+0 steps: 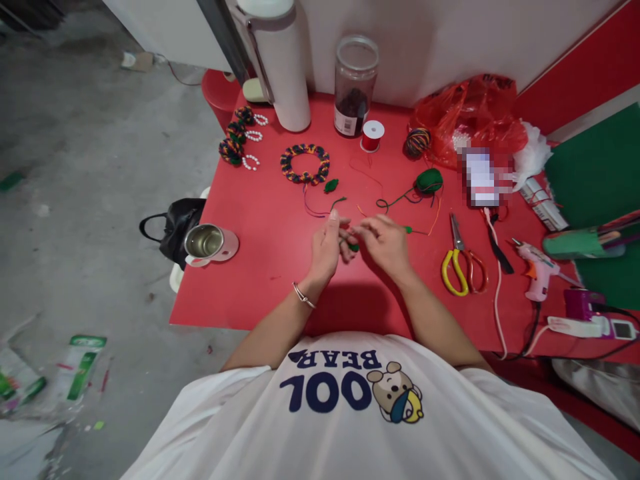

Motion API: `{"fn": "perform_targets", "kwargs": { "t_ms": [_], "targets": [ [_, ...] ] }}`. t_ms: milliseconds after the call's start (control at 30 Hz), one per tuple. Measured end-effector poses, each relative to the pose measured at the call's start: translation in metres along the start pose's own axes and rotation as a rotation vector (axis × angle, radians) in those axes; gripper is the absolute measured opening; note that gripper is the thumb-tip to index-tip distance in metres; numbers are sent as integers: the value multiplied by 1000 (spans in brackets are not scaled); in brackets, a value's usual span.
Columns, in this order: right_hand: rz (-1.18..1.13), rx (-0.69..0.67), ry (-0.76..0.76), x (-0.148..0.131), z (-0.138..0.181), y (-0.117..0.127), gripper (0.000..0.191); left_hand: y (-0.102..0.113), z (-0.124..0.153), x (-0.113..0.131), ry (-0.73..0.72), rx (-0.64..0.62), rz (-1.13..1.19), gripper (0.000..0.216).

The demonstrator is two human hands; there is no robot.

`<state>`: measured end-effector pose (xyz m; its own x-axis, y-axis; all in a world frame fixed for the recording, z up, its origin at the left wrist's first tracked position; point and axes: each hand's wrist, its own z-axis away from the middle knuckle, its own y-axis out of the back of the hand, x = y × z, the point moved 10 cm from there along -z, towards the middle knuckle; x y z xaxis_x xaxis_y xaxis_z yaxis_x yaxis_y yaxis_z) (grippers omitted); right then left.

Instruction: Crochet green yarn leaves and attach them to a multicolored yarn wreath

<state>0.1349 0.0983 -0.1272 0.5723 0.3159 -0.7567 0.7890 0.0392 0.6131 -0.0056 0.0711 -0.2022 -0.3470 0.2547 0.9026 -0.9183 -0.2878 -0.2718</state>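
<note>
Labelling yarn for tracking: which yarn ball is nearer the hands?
The solid green ball; the multicoloured ball sits farther back, beside the red bag.

Small green yarn piece (354, 247), mostly hidden among my fingers (369, 230); full shape unclear. Held over the red surface (250, 287), nearer front edge than back, well in from left edge.

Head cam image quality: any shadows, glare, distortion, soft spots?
Head view: dark shadow on the red tabletop between the forearms, pale sheen beside the left hand; the white vacuum flask leans up-left, likely wide-angle stretch; pixelation covers what looks like a phone; fine detail where the left hand meets the right hand is too soft to read.
</note>
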Motion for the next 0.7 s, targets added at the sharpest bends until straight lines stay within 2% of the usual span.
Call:
{"fn": "perform_targets", "kwargs": {
  "t_ms": [100, 167, 233, 333, 400, 433, 500, 533, 600, 700],
  "targets": [
    [-20, 176, -22, 9, -4, 38, 27, -7, 2, 2, -62, -66, -25, 59],
    [-28, 214, -43, 15, -4, 51, 28, -8, 2, 3, -90, -80, -30, 52],
    [-64, 200, -67, 20, -3, 53, 29, -7, 1, 1, -81, -73, -30, 48],
    [-167, 114, -111, 25, 0, 39, 31, -7, -1, -1, -63, -72, -23, 43],
    [-301, 31, -166, 30, 2, 22, 25, -8, -1, -1, -60, -86, -20, 42],
    [-388, -15, -202, 32, 4, 12, 29, -9, -2, 0, -64, -94, -18, 42],
    [-565, -97, -278, 37, 8, -5, 51, -9, -2, 1, -78, -108, -7, 41],
    [-637, -124, -317, 39, 10, -12, 55, -9, -2, 1, -84, -112, 1, 42],
    [-715, -148, -380, 43, 13, -19, 44, -9, -2, 1, -93, -118, 16, 42],
    [-693, -141, -399, 45, 13, -15, 28, -9, -2, 0, -95, -130, 21, 41]
  ]
}}
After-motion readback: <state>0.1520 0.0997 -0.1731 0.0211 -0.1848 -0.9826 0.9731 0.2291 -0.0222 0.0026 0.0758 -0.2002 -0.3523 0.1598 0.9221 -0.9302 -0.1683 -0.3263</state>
